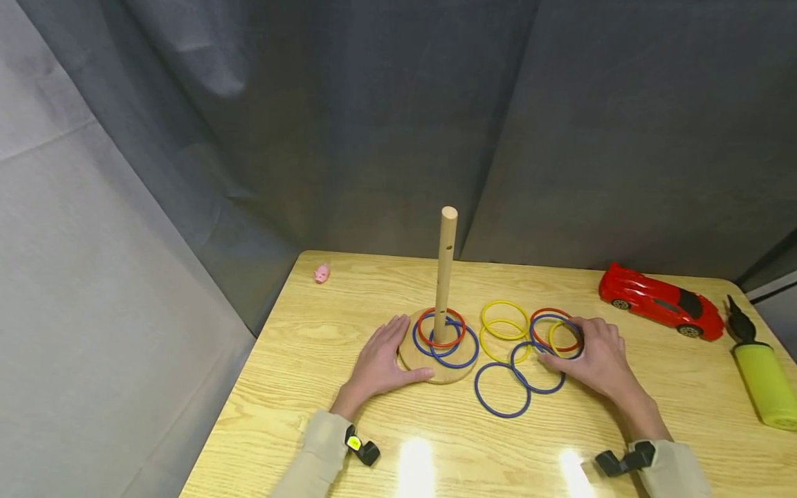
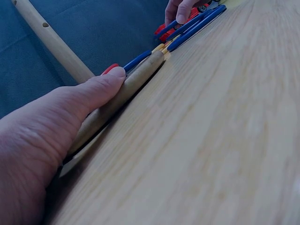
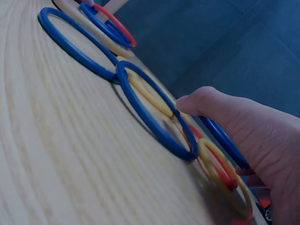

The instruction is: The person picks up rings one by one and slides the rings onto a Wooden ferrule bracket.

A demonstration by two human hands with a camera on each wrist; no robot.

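A round wooden base (image 1: 411, 356) carries an upright wooden peg (image 1: 446, 270) with a red ring (image 1: 418, 330) and two blue rings (image 1: 478, 346) around its foot. My left hand (image 1: 381, 363) grips the base's left rim, its thumb over the front edge. To the right, my right hand (image 1: 598, 356) holds a blue ring (image 3: 218, 133) between thumb and fingers, above a red ring (image 1: 548, 310) and a yellow ring (image 3: 218, 173). Beside them, two other blue rings (image 1: 503, 416) (image 3: 154, 131) overlap on the table, and two yellow rings (image 1: 504, 302) lie behind.
On the wooden table (image 1: 280, 387), a small pink pig figure (image 1: 322, 273) sits at the back left. A red toy car (image 1: 660, 302) stands at the back right, near a yellow-green pump (image 1: 766, 387) with a black nozzle. A dark curtain (image 1: 373, 138) hangs behind.
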